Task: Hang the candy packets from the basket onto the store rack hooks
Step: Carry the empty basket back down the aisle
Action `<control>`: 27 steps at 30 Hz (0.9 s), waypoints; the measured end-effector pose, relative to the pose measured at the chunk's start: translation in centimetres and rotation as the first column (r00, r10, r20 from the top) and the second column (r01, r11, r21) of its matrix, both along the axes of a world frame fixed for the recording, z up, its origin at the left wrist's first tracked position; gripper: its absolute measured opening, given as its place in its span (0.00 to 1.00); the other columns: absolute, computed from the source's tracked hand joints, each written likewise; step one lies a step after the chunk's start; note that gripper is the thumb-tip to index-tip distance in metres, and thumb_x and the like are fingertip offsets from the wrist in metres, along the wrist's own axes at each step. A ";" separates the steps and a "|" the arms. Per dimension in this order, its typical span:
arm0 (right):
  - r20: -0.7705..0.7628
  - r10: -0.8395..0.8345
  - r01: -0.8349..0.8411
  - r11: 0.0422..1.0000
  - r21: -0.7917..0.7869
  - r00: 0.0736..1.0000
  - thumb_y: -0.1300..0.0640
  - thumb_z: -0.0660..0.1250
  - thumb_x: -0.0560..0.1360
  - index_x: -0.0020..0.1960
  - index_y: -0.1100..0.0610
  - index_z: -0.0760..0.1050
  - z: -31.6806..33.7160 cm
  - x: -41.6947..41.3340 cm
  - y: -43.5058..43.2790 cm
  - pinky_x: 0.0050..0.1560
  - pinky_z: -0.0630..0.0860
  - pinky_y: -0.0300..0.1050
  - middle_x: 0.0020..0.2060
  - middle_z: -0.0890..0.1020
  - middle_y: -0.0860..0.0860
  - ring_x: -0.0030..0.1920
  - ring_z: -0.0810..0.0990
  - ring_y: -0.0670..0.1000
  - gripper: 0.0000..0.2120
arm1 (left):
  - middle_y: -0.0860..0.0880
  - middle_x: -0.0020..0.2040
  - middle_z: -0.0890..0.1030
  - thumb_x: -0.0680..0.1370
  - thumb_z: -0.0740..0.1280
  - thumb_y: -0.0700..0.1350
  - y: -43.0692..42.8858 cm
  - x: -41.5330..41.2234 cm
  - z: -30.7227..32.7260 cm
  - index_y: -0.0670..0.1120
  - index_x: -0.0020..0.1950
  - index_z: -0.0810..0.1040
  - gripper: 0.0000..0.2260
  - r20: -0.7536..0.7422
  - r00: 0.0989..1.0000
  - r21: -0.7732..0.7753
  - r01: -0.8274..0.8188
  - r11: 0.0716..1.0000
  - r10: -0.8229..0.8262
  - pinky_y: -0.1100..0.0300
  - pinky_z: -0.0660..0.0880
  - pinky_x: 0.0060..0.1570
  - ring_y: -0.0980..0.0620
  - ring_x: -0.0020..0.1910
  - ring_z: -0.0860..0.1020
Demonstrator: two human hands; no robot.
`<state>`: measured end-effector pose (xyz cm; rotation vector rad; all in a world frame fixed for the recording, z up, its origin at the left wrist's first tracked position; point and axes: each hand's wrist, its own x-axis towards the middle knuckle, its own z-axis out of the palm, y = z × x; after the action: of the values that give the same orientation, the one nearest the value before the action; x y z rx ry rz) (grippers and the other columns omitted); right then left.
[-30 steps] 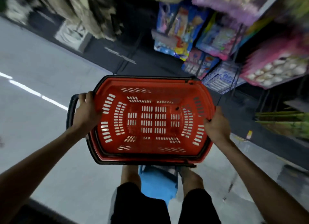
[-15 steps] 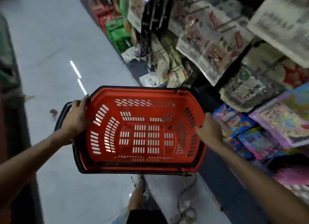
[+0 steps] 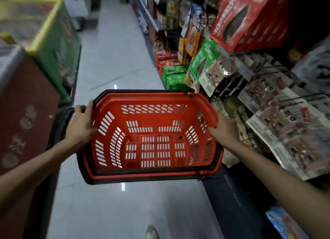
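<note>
A red plastic basket (image 3: 153,174) with black handles hangs in front of me above the aisle floor, and nothing lies inside it. My left hand (image 3: 81,126) grips its left rim, fingers curled over the edge. My right hand (image 3: 223,127) grips the right rim. Packets (image 3: 278,119) hang on the store rack hooks (image 3: 303,98) just right of the basket.
A shelf run (image 3: 171,42) with red, green and orange packages lines the right side of the aisle. Large red and green display bins (image 3: 44,47) stand on the left. Pale tiled floor (image 3: 114,47) stretches ahead between them. A foot (image 3: 151,232) shows at the bottom.
My view has swung from the rack's lower packets up and along the aisle. The basket stays held in both hands and now sits beside the hanging packets.
</note>
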<state>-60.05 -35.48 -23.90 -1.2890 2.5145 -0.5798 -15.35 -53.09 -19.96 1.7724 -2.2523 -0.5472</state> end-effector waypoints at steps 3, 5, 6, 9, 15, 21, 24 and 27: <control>-0.022 0.005 -0.006 0.999 -0.031 1.000 0.46 0.68 0.65 0.56 0.49 0.72 2.5 -0.4 -5.2 0.42 0.82 0.55 0.44 0.83 0.52 0.43 0.83 0.60 0.21 | 0.36 0.72 0.61 0.73 0.77 0.46 -3.6 -0.6 2.6 0.45 0.79 0.61 0.39 -0.020 0.998 -0.127 -0.069 0.990 0.066 0.35 0.77 0.55 0.27 0.57 0.78; -0.028 0.007 -0.009 0.998 -0.070 1.000 0.48 0.68 0.65 0.58 0.48 0.68 5.0 -0.2 -8.4 0.44 0.82 0.58 0.46 0.83 0.55 0.44 0.82 0.62 0.23 | 0.35 0.70 0.61 0.74 0.77 0.45 -5.8 -0.8 4.0 0.42 0.73 0.66 0.32 -0.051 0.995 -0.192 -0.092 0.977 0.083 0.34 0.77 0.54 0.27 0.52 0.78; -0.031 -0.003 0.000 0.996 -0.091 1.000 0.50 0.68 0.65 0.59 0.47 0.67 5.9 -0.5 -10.1 0.44 0.82 0.58 0.46 0.83 0.55 0.43 0.82 0.62 0.23 | 0.33 0.69 0.61 0.74 0.77 0.45 -7.1 -1.0 4.5 0.41 0.70 0.67 0.30 -0.070 0.993 -0.213 -0.105 0.971 0.092 0.34 0.77 0.55 0.26 0.51 0.78; -0.014 -0.018 0.016 0.985 -0.171 1.000 0.56 0.69 0.69 0.63 0.47 0.68 8.3 -1.3 -14.9 0.44 0.82 0.57 0.47 0.83 0.56 0.44 0.82 0.62 0.25 | 0.32 0.67 0.63 0.75 0.76 0.46 -10.7 -2.2 6.6 0.44 0.71 0.70 0.27 -0.116 0.981 -0.201 -0.176 0.964 0.155 0.37 0.77 0.61 0.26 0.50 0.79; 0.028 0.020 -0.013 0.971 -0.237 0.999 0.61 0.71 0.74 0.66 0.48 0.72 11.2 -6.3 -26.1 0.40 0.71 0.45 0.46 0.81 0.51 0.40 0.77 0.56 0.23 | 0.38 0.56 0.85 0.67 0.72 0.56 -20.0 -6.2 9.9 0.51 0.69 0.74 0.30 -0.044 0.983 -0.129 -0.184 0.974 0.180 0.45 0.80 0.52 0.35 0.53 0.83; 0.029 0.076 -0.067 0.969 -0.239 0.997 0.62 0.73 0.71 0.71 0.48 0.72 14.1 -11.1 -37.0 0.45 0.81 0.50 0.52 0.84 0.56 0.44 0.81 0.59 0.30 | 0.38 0.62 0.82 0.77 0.72 0.53 -29.2 -11.5 13.1 0.50 0.75 0.69 0.28 0.027 0.971 -0.112 -0.233 0.966 0.238 0.44 0.78 0.58 0.36 0.58 0.81; 0.017 0.085 -0.079 0.968 -0.239 0.996 0.61 0.73 0.70 0.70 0.48 0.73 15.1 -12.8 -41.9 0.47 0.78 0.49 0.55 0.84 0.57 0.47 0.82 0.60 0.29 | 0.37 0.63 0.81 0.79 0.70 0.51 -34.0 -12.9 13.9 0.49 0.76 0.67 0.27 0.059 0.963 -0.146 -0.253 0.957 0.263 0.42 0.78 0.59 0.35 0.59 0.81; 0.028 0.158 -0.147 0.960 -0.240 0.987 0.64 0.73 0.72 0.70 0.54 0.75 15.8 -14.1 -47.3 0.47 0.71 0.45 0.57 0.83 0.58 0.54 0.82 0.61 0.27 | 0.38 0.62 0.82 0.79 0.69 0.51 -38.7 -13.8 14.4 0.49 0.74 0.69 0.24 0.053 0.961 -0.166 -0.260 0.951 0.272 0.43 0.78 0.58 0.36 0.58 0.81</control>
<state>-74.18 -82.78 -8.05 -1.5161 2.3360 -0.8844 -29.11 -91.75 -5.58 1.9992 -1.9911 -0.2450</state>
